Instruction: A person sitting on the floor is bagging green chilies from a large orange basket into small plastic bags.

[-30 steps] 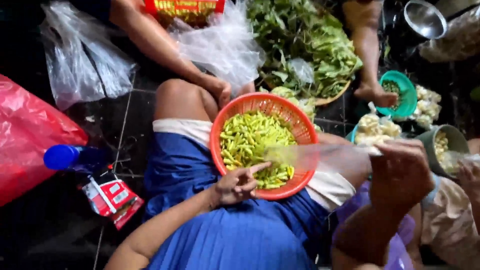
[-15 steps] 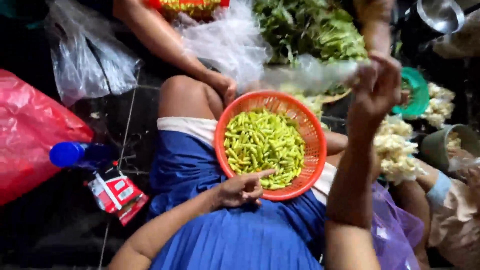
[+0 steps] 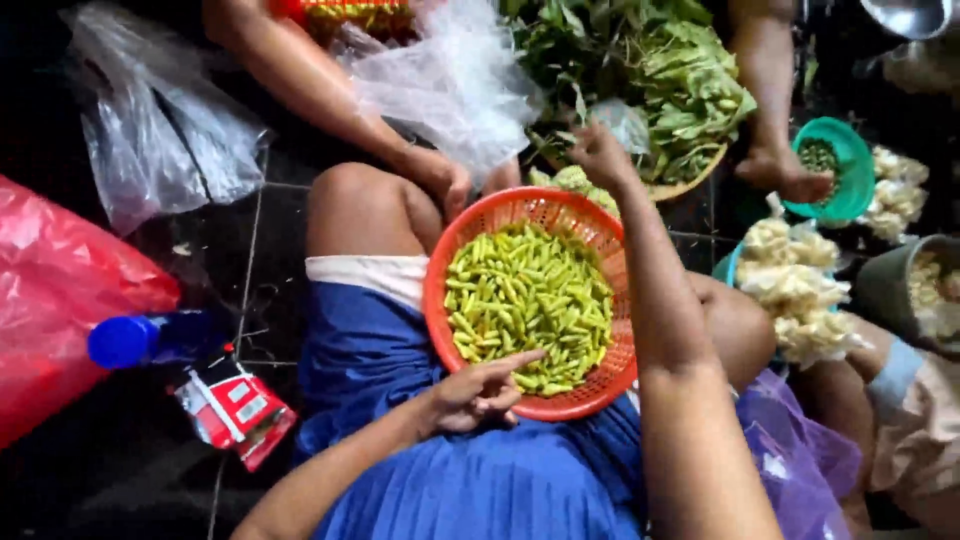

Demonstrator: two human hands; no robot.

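An orange plastic basket [image 3: 600,385] full of small green chillies [image 3: 525,305] rests on my lap, on my blue skirt [image 3: 480,490]. My left hand [image 3: 478,393] lies on the basket's near rim. Its index finger stretches over the chillies, and it holds nothing that I can see. My right hand [image 3: 598,155] reaches past the far rim toward a heap of leafy greens [image 3: 660,80]. Its fingertips pinch the edge of a small clear plastic bag [image 3: 627,122].
Another person's hand [image 3: 445,182] rests by the basket's far rim, beside crumpled clear plastic [image 3: 450,85]. A foot [image 3: 780,175] touches a teal basket [image 3: 850,170]. Peeled white pieces [image 3: 795,290] lie at right. At left are a red bag [image 3: 60,290], a blue-capped bottle [image 3: 130,340] and a red packet [image 3: 235,410].
My right hand rose from beside the basket with the clear bag and has swung away to the greens beyond the far rim. My left hand stayed on the near rim.
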